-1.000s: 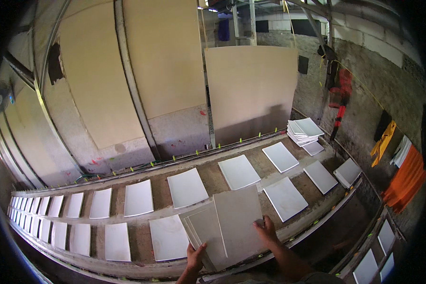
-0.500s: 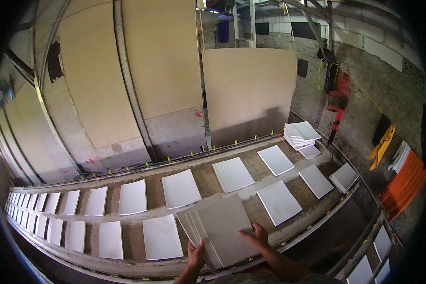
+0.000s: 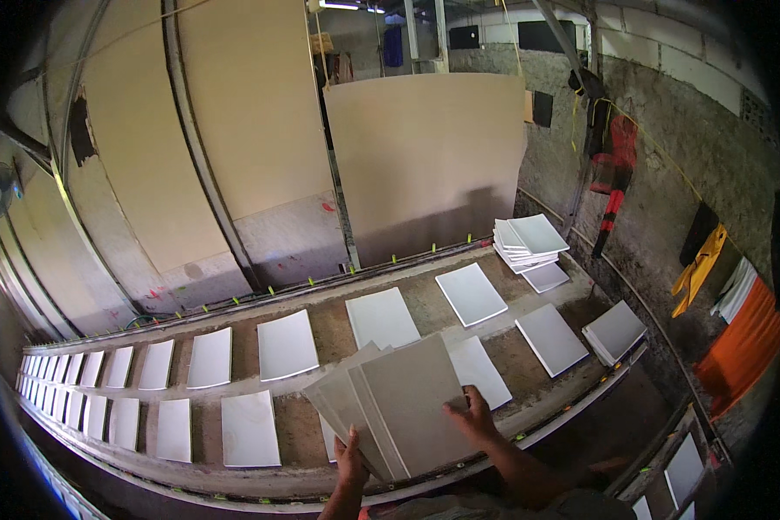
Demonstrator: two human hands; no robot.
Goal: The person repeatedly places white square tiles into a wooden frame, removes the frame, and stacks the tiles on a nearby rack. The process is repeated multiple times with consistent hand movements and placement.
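Observation:
Between my hands I hold a fanned stack of flat sheets (image 3: pixel 416 399), greyish in the shade, above the near edge of a long table. My left hand (image 3: pixel 350 457) grips the stack's lower left side, where several edges spread out. At its right edge my right hand (image 3: pixel 474 419) is closed on the stack, thumb on the top sheet. Beneath and behind it, a white sheet (image 3: pixel 479 371) on the table is partly covered. Farther right lies another white sheet (image 3: pixel 550 339), with a small pile of sheets (image 3: pixel 615 331) beside it.
Two rows of single white sheets, such as one sheet (image 3: pixel 288 344), run along the long table (image 3: pixel 459 345) to the far left. A taller sheet pile (image 3: pixel 529 241) stands at the back right. Large tan boards (image 3: pixel 425 156) rise behind; an orange cloth (image 3: pixel 741 342) hangs at right.
My view has shifted rightward, so the table and its sheets appear farther left. The held sheets are fanned slightly differently at their left side; both hands keep their hold.

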